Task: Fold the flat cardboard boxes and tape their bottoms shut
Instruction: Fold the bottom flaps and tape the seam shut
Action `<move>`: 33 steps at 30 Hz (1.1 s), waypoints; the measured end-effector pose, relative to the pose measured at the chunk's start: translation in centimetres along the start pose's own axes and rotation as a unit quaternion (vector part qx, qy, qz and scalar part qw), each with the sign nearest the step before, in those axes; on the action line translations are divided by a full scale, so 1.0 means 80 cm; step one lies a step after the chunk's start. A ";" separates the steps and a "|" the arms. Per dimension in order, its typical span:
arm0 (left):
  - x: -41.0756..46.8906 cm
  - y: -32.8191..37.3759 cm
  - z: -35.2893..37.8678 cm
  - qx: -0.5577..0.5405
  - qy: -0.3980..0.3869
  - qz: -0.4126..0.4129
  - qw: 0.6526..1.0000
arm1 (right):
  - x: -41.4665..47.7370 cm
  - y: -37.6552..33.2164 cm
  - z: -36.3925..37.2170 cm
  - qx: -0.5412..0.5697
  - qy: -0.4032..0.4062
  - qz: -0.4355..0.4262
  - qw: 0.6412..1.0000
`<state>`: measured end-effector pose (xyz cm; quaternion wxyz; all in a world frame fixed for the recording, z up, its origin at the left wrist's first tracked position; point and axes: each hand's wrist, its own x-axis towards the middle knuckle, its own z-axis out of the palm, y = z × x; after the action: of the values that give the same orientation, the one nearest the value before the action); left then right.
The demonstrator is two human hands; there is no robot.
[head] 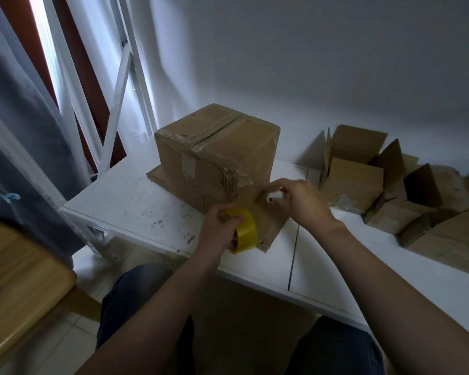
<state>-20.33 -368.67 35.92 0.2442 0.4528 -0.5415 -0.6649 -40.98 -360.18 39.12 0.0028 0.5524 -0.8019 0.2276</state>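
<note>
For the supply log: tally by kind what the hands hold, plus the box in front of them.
Yellow tape roll: 1, gripped by the left hand
Small white object: 1, held in the right hand
Cardboard box: 1, on the table
Total: 3

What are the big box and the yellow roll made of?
Box: brown cardboard, matte, with frayed, scuffed edges and folded flaps. Roll: probably plastic sticky tape, glossy yellow, wound in a ring.
</note>
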 end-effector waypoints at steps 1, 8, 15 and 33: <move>0.001 -0.001 -0.004 0.006 0.001 0.006 1.000 | -0.006 0.015 0.004 0.024 -0.041 0.068 0.997; -0.002 0.001 -0.009 0.071 -0.001 0.044 0.997 | -0.075 0.106 0.050 0.149 -0.139 0.304 0.931; 0.002 0.022 -0.014 0.103 -0.011 0.067 0.992 | -0.051 0.060 0.005 0.132 -0.046 0.207 0.968; 0.031 0.084 -0.090 0.109 -0.029 0.111 0.987 | 0.120 -0.058 0.017 0.064 -0.012 -0.175 0.982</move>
<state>-16.37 -376.30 41.41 0.2499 0.3937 -0.6648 -0.5835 -40.25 -370.47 42.06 -0.0026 0.6859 -0.6768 0.2675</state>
